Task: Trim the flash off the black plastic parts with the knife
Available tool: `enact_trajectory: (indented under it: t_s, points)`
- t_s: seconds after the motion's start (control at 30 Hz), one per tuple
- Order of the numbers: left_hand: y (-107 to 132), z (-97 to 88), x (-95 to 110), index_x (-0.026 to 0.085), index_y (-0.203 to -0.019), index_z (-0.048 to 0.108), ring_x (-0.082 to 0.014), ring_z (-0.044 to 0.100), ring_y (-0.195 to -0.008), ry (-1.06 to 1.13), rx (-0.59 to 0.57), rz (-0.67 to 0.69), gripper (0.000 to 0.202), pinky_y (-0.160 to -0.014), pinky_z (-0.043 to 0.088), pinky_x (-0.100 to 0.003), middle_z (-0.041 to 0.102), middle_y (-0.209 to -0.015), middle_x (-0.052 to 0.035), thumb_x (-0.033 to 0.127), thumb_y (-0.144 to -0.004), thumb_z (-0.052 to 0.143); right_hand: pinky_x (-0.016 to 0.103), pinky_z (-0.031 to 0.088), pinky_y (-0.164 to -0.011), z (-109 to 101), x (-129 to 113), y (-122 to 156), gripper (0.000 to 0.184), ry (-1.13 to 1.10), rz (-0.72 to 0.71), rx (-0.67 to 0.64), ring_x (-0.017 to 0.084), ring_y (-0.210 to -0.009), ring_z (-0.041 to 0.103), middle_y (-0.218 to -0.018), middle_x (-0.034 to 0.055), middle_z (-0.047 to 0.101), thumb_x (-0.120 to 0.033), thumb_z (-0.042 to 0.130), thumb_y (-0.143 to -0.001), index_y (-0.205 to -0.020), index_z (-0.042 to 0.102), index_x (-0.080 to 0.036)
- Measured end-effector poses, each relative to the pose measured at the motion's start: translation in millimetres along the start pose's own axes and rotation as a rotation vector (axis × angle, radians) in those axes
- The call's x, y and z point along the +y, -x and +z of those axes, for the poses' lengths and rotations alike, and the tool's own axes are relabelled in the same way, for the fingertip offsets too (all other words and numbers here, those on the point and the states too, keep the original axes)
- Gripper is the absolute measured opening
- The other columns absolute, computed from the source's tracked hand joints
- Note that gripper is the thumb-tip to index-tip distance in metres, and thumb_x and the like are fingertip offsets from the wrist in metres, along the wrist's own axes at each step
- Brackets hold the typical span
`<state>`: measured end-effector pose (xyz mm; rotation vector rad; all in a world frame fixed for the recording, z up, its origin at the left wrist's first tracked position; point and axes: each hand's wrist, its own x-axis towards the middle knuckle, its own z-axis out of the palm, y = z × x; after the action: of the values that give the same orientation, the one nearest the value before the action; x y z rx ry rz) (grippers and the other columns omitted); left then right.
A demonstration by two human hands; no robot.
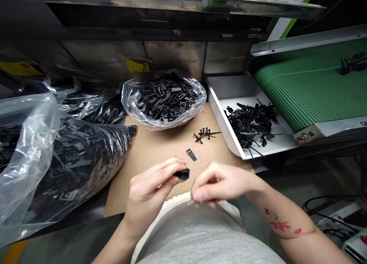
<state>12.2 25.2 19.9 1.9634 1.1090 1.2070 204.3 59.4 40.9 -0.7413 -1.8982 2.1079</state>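
Observation:
Pinched between the thumb and fingers of my left hand (156, 183) is a black plastic part (182, 174), its narrow end facing my right hand. Just to the right, my right hand (216, 183) is closed, thumb pressed against curled fingers; whatever they hold, if anything, is hidden. A single flat black plastic clip (191, 154) with a square opening lies on the cardboard (155, 149) beyond my hands. Farther back is a branched black sprue (205, 134). An open clear bag (130, 111) full of similar black parts (169, 97) stands at the back of the cardboard.
Large clear bags (83, 157) of black parts crowd the left side. A white tray (223, 128) on the right holds a heap of black sprues (250, 122). A green conveyor belt (315, 80) overhangs the tray, carrying a black piece (354, 63). A metal ledge (183, 0) spans the top.

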Motion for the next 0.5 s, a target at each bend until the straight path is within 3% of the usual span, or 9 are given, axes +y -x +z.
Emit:
enact_trajectory:
  t_s: [0.07,0.1,0.17,0.23,0.33,0.5]
  points:
    - [-1.1,0.0,1.1,0.025,-0.096,0.064,-0.0131,0.062,-0.089,-0.018,0.023,-0.005,0.030,-0.080,0.049,-0.021,0.067,-0.095,0.0021,0.003,-0.077,0.057,0.016,0.031,-0.040,-1.3,-2.1,2.0,0.020,-0.052,0.045,-0.098,0.004,-0.041,0.039,-0.049,-0.0045,0.048,-0.024,0.052,-0.082,-0.074,0.062,-0.010]
    - [-1.4,0.0,1.4,0.024,-0.096,0.064,-0.0131,0.061,-0.090,-0.025,0.028,-0.008,0.029,-0.080,0.048,-0.021,0.067,-0.095,0.0019,0.003,-0.077,0.057,0.016,0.031,-0.039,-0.5,-2.0,3.3,0.020,-0.083,0.039,-0.077,0.004,-0.040,0.038,-0.050,-0.0043,0.049,-0.025,0.052,-0.083,-0.074,0.063,-0.010]
    - [-1.5,0.1,1.4,0.024,-0.096,0.064,-0.0132,0.062,-0.090,-0.026,0.036,-0.017,0.028,-0.082,0.048,-0.021,0.067,-0.095,0.0018,0.005,-0.078,0.057,0.016,0.032,-0.038,3.5,0.4,5.7,0.021,-0.137,-0.002,0.074,0.004,-0.039,0.039,-0.052,-0.0035,0.051,-0.027,0.050,-0.084,-0.075,0.062,-0.011]
    - [-0.9,0.7,0.9,0.026,-0.095,0.065,-0.0131,0.062,-0.088,-0.013,0.052,-0.055,0.027,-0.081,0.047,-0.021,0.068,-0.093,0.0026,0.007,-0.077,0.059,0.016,0.034,-0.039,10.0,5.3,7.1,0.022,-0.121,-0.071,0.307,0.004,-0.041,0.042,-0.054,-0.0024,0.053,-0.028,0.050,-0.084,-0.075,0.062,-0.012]
    - [-0.5,3.7,2.1,0.028,-0.091,0.066,-0.0103,0.065,-0.075,0.083,0.073,-0.205,0.025,-0.070,0.050,-0.016,0.069,-0.086,0.0056,0.010,-0.074,0.063,0.018,0.039,-0.045,21.2,14.6,6.1,0.017,-0.016,-0.205,0.582,0.006,-0.047,0.045,-0.061,-0.0011,0.055,-0.027,0.052,-0.084,-0.079,0.064,-0.015]
    - [-1.7,12.5,13.2,0.022,-0.084,0.068,-0.0096,0.062,-0.052,0.350,0.128,-0.560,0.016,-0.055,0.051,-0.016,0.068,-0.059,0.0060,0.015,-0.071,0.064,0.021,0.044,-0.051,33.4,26.7,0.2,0.016,-0.052,-0.247,0.701,0.008,-0.054,0.051,-0.073,0.0012,0.060,-0.027,0.053,-0.083,-0.092,0.063,-0.018]
